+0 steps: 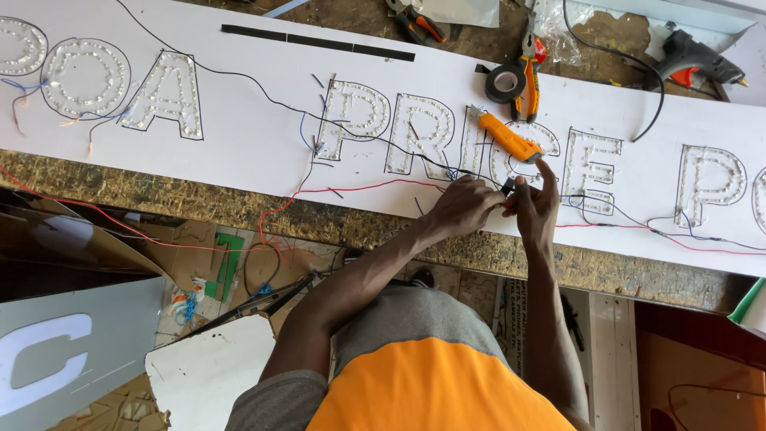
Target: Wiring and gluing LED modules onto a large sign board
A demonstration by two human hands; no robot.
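Hands meet at frame centre: left hand [465, 206] and right hand [535, 206] both pinch black wire [594, 209] (thin) over white sign panel [263, 136]; orange utility knife [508, 138] just above.

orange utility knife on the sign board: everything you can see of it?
The utility knife has an orange body that looks like plastic, with a pale metal-looking tip at its upper-left end. It lies flat and diagonal on the white sign board, across the outlined letters studded with small lights, just above the right hand and the left hand. Neither hand touches it; the raised right forefinger ends just short of its lower-right end. Whether the blade is out cannot be told.
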